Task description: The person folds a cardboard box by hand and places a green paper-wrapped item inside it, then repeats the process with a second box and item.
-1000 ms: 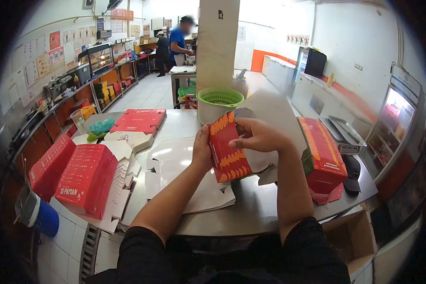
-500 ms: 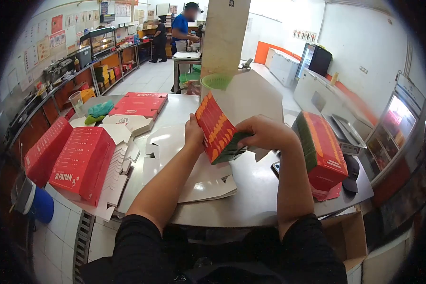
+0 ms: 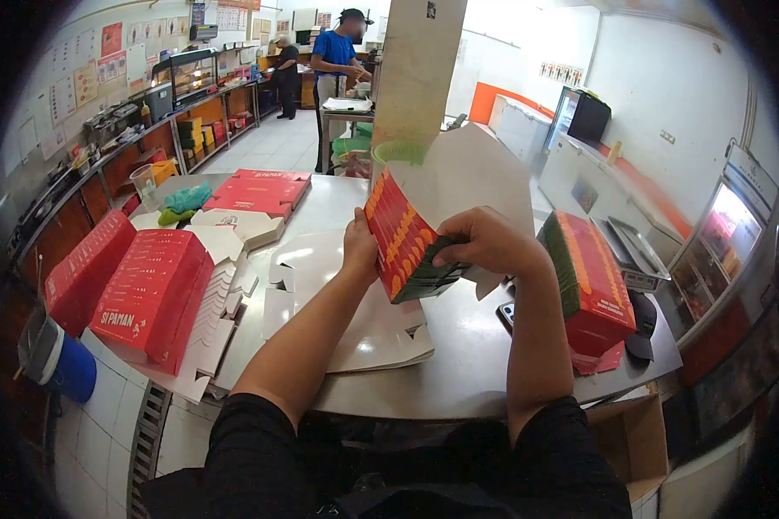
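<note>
A partly folded cardboard food box (image 3: 401, 235), printed red, orange and green outside, is held up over the metal table. Its white inner panel (image 3: 485, 177) stands up behind, open. My left hand (image 3: 361, 246) is closed on the box's left edge. My right hand (image 3: 493, 245) pinches the near right corner by the green side, fingers bent round the board. Beneath my left forearm lie flat white box blanks (image 3: 376, 333) with cut tabs. To the right of my right forearm is a stack of red and green printed boxes (image 3: 584, 281).
Red printed box stacks (image 3: 151, 290) and fanned blanks stand left, with a flat red pile (image 3: 258, 192) behind. A phone (image 3: 506, 314), black cap (image 3: 640, 329) and metal trays (image 3: 630, 251) are right. A pillar (image 3: 420, 78) rises ahead; two people work beyond.
The white panel of the box has swung higher and shows more of its face. My right fingers have shifted slightly at the corner; my left hand keeps its hold.
</note>
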A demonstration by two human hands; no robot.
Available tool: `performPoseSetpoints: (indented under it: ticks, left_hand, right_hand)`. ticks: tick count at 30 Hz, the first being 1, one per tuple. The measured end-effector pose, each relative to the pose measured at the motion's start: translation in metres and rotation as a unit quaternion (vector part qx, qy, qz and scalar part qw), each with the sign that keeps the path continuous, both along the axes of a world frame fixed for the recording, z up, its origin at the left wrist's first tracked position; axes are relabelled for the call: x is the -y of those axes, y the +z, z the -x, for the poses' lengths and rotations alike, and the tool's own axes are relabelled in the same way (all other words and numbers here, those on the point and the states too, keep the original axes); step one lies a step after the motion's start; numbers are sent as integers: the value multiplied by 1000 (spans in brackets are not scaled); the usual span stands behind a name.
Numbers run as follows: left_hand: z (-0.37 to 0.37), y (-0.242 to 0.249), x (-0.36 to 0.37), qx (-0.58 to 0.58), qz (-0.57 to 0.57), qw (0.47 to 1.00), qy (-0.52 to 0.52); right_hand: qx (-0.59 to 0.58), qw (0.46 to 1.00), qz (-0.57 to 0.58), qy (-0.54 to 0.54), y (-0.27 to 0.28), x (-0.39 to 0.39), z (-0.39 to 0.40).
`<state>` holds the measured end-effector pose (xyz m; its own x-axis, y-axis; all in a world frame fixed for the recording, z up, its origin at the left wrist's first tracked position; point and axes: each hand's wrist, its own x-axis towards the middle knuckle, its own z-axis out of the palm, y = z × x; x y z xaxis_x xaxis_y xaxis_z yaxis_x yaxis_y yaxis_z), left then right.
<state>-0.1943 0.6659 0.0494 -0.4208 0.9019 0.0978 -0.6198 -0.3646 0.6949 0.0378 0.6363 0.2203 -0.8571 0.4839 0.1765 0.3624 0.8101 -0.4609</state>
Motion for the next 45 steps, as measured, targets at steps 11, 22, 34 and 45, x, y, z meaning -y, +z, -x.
performPoseSetpoints:
  ticks: [11, 22, 34, 45]
  left_hand:
    - [15, 4, 2, -26, 20, 999, -25]
    - [15, 9, 7, -97, 32, 995, 3]
    - [11, 7, 7, -22, 27, 999, 5]
    - [-39, -31, 1, -42, 20, 995, -90]
  right_hand:
    - [5, 992, -60, -112, -5, 20, -7]
    - [61, 985, -106, -126, -4, 17, -4]
    - [35, 996, 1, -82, 9, 41, -2]
    - [-30, 979, -70, -188, 1, 12, -10]
